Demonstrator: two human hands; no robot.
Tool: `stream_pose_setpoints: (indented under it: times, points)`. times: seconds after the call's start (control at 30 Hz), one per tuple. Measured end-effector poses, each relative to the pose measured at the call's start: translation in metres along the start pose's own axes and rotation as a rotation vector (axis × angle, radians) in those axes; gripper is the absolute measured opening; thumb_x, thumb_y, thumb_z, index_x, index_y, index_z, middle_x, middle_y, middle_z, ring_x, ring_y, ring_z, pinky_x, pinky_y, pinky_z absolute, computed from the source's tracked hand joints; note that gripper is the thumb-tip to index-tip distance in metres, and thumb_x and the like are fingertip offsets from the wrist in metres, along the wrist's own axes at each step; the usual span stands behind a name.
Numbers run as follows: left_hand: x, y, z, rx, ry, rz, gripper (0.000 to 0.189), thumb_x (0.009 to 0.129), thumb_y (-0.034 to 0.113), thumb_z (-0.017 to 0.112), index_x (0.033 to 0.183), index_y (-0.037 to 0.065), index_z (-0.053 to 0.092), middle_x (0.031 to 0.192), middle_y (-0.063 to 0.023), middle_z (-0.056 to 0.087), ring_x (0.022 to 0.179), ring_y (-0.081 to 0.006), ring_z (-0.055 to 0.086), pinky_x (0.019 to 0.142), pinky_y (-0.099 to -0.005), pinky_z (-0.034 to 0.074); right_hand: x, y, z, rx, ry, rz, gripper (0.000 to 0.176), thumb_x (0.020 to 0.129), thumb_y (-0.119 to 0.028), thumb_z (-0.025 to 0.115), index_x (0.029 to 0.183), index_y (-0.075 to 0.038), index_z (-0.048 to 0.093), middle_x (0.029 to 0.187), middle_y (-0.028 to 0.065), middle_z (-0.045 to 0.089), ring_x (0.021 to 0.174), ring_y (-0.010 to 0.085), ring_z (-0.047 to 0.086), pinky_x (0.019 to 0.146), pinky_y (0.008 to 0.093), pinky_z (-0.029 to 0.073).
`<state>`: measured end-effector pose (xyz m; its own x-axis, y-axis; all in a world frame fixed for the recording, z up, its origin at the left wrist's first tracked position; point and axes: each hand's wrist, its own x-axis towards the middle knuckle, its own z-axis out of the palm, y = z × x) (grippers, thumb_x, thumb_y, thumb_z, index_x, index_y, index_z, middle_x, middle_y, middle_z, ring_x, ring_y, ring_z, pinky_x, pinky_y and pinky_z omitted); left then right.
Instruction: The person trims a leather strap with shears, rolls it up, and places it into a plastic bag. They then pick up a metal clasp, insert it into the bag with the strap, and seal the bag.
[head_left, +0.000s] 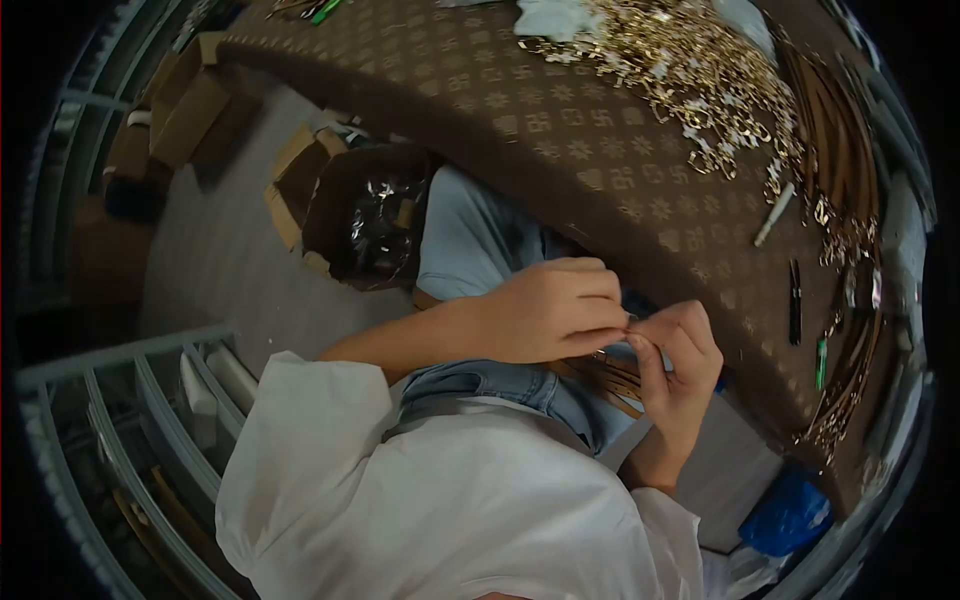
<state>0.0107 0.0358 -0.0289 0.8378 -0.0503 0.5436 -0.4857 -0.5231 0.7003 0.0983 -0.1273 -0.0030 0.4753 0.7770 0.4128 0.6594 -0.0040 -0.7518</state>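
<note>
- The left hand (567,312) reaches in from the left, back of the hand up, its fingers closed together in a pinch at the tips.
- The right hand (680,360) meets it from the other side, thumb and forefinger pinched together, the fingertips of both hands touching or nearly so.
- Between the fingertips is a small piece (631,331); it seems to be thin and dark, though it is too small and too covered to make out properly.
- Brown straps (612,380) lie over the lap, just below the joined hands and partly hidden by them.
- The hands are above the lap, beside the near edge of the surface (560,110), which is covered with a brown patterned cloth.
- A heap of gold-coloured metal pieces (690,70) spreads over the far part of the surface, with white plastic (560,18) at its left end.
- Long brown strips (835,140) with gold-coloured ends lie to the right of the heap.
- Nearer, on the right, are a whitish pen-like stick (773,215), a slim black tool (795,302) and a green item (821,364).
- On the floor (225,250), left of the legs, an open cardboard box (370,220) holds shiny dark plastic.
- A blue bag (787,510) is below the surface at lower right.
</note>
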Motion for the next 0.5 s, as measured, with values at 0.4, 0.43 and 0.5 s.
stream_pose_setpoints:
  times: [0.4,0.43,0.5]
  points:
    - [-0.048,0.003,-0.019,0.168,0.029,-0.164,0.012,0.066,0.001,0.066,0.074,0.004,0.057,0.071,-0.0052,0.052,0.064,-0.0205,0.052,0.056,-0.0299,0.044,-0.017,0.012,0.019,0.102,0.237,0.222,0.007,0.076,-0.002,0.063,0.072,0.001,0.058,0.071,0.0073,0.052,0.064,0.0157,0.047,0.055,0.024,0.035]
    - [-0.049,0.003,-0.024,0.17,0.007,-0.194,0.011,0.068,0.004,0.065,0.075,0.004,0.056,0.071,-0.0052,0.051,0.065,-0.0213,0.052,0.057,-0.0312,0.044,-0.014,0.013,0.022,0.151,0.23,0.251,0.007,0.076,-0.002,0.062,0.073,0.001,0.058,0.071,0.0075,0.052,0.063,0.0158,0.048,0.055,0.024,0.036]
    - [-0.044,0.006,-0.037,0.259,-0.074,-0.205,0.012,0.07,0.003,0.064,0.078,0.003,0.056,0.072,-0.0062,0.052,0.066,-0.0221,0.053,0.057,-0.0318,0.045,-0.01,0.013,0.028,0.23,0.22,0.296,0.007,0.076,-0.002,0.062,0.073,0.002,0.058,0.07,0.0073,0.052,0.063,0.0155,0.048,0.055,0.0241,0.036]
